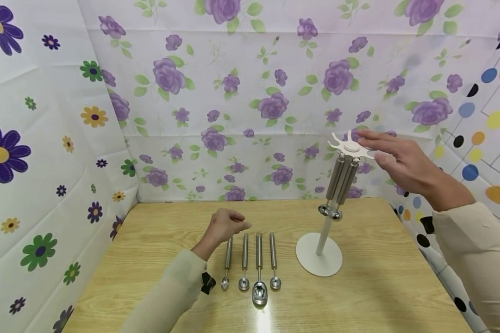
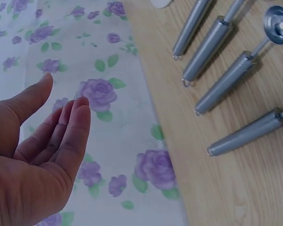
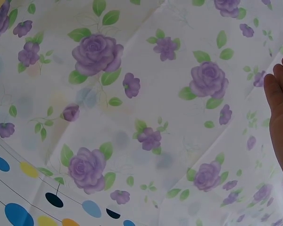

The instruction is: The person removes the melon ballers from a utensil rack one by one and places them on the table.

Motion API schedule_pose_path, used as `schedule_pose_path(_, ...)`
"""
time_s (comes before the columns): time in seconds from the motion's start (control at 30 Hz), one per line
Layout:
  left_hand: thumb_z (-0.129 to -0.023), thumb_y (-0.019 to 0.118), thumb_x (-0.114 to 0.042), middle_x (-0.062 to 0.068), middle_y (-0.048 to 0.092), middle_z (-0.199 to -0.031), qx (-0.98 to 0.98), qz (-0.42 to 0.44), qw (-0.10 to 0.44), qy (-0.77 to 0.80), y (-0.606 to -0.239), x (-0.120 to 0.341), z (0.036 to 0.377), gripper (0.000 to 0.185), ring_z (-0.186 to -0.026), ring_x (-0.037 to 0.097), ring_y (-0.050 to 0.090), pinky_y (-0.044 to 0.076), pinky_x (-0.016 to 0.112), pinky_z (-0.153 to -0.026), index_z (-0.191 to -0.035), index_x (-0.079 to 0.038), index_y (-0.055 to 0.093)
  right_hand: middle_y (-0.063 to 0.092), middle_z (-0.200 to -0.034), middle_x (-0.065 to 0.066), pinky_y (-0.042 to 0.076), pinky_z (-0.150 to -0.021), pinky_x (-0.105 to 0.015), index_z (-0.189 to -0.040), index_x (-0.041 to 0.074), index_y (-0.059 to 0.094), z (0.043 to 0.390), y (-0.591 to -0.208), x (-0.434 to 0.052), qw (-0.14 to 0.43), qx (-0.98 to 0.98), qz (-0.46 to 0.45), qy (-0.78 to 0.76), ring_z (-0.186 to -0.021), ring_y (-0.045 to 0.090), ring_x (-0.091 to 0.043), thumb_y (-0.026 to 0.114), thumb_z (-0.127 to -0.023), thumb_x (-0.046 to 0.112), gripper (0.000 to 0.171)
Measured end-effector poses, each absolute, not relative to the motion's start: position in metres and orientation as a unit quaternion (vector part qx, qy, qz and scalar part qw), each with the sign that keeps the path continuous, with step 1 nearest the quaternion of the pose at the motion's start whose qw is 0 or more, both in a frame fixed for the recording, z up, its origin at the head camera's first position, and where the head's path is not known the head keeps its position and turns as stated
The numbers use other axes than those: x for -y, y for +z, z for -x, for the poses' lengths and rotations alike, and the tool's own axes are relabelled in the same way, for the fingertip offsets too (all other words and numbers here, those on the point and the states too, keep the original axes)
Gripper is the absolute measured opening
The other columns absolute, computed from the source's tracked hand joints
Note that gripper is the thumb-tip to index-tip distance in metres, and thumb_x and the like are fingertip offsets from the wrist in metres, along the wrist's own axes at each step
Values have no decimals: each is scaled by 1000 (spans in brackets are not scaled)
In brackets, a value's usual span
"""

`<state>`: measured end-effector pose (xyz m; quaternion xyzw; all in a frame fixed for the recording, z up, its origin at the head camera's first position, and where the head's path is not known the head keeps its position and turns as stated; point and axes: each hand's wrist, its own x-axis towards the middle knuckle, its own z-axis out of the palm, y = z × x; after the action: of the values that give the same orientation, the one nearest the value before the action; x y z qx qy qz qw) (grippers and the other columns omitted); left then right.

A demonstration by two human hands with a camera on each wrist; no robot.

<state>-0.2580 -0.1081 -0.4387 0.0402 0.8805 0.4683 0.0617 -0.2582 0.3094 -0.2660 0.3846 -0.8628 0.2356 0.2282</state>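
Several steel scoops (image 1: pixel 258 263) lie side by side on the wooden table (image 1: pixel 379 286), handles pointing away from me. My left hand (image 1: pixel 227 225) hovers over the far ends of the leftmost handles, fingers loosely curled and holding nothing. The left wrist view shows that hand (image 2: pixel 47 141) relaxed, with the scoop handles (image 2: pixel 226 82) to its right. A white stand (image 1: pixel 319 255) rises at the right. Two more scoops (image 1: pixel 342 182) hang from its hooked top (image 1: pixel 350 146). My right hand (image 1: pixel 393 155) reaches in with straight fingers at the top's right side. Only the edge of that hand (image 3: pixel 279 113) shows in the right wrist view.
Floral cloth walls (image 1: pixel 250 115) close off the back and left of the table. A dotted cloth (image 1: pixel 483 138) hangs on the right. Bare wood lies to the left of the scoops and in front of the stand.
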Motion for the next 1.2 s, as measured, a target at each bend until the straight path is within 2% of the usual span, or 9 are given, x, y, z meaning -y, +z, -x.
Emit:
schedule_pose_path(0.13,-88,80,-22,5,72,-94,-873,-50,63,481,-429,104,257,30,-82,21,71,60,39,-74,-112,-4,74,38,-155,14,25,-118,-26,-146,7,52,258,-266,-310,229,861,-386,237,-141,29,1,43,-108,22,41)
schedule_pose_path(0.27,-88,80,-20,5,71,-95,-866,-57,64,492,-418,97,257,29,-84,20,70,60,36,-73,-111,-4,74,38,-155,14,25,-118,-26,-146,6,52,257,-266,-310,228,863,-384,236,-141,29,2,43,-108,21,41)
schedule_pose_path(0.7,-88,80,-20,4,72,-94,-848,-73,71,519,-395,77,259,34,-83,17,69,59,34,-75,-117,-4,72,40,-154,10,30,-115,-55,-144,2,53,258,-265,-310,222,867,-384,227,-141,30,-3,43,-108,23,42)
schedule_pose_path(0.77,-88,80,-20,4,72,-94,-848,-77,70,520,-391,73,259,33,-83,17,69,59,34,-75,-116,-5,73,41,-154,7,30,-113,-58,-144,3,53,258,-264,-310,220,868,-382,227,-142,32,-10,43,-108,23,42)
schedule_pose_path(0.97,-88,80,-20,4,72,-97,-839,-87,74,532,-380,59,259,33,-89,18,69,59,34,-79,-116,-5,72,46,-150,-16,32,-104,-70,-143,3,54,256,-262,-308,206,876,-369,234,-136,39,-46,42,-108,24,42)
schedule_pose_path(1.03,-88,80,-20,4,72,-98,-834,-90,76,538,-376,55,260,33,-91,19,69,59,35,-81,-117,-5,72,46,-148,-19,32,-101,-72,-142,2,55,256,-262,-307,203,877,-365,237,-133,40,-50,42,-108,25,43)
schedule_pose_path(1.2,-89,79,-22,5,72,-100,-828,-106,76,546,-366,43,260,34,-93,18,68,58,35,-83,-118,-5,72,48,-145,-20,35,-97,-73,-141,1,55,256,-260,-307,200,880,-360,236,-130,42,-50,42,-108,24,43)
